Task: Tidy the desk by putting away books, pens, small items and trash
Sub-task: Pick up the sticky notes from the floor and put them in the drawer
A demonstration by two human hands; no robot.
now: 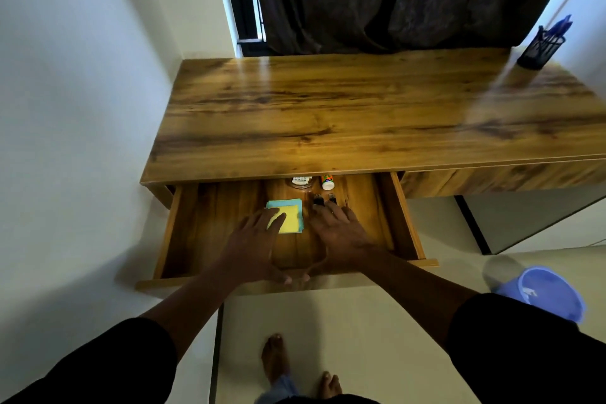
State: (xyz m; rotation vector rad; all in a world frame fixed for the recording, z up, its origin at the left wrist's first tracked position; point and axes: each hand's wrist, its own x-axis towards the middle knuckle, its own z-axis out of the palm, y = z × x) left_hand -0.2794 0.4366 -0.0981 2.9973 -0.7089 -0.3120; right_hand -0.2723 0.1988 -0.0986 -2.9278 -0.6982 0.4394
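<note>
Yellow notes (290, 219) under flat left hand (254, 241).

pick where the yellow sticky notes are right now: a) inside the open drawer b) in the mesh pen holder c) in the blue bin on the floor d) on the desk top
a, the yellow sticky notes lie on the floor of the pulled-out drawer, partly under the fingers of the left hand, while the desk top carries only the pen holder.
</note>
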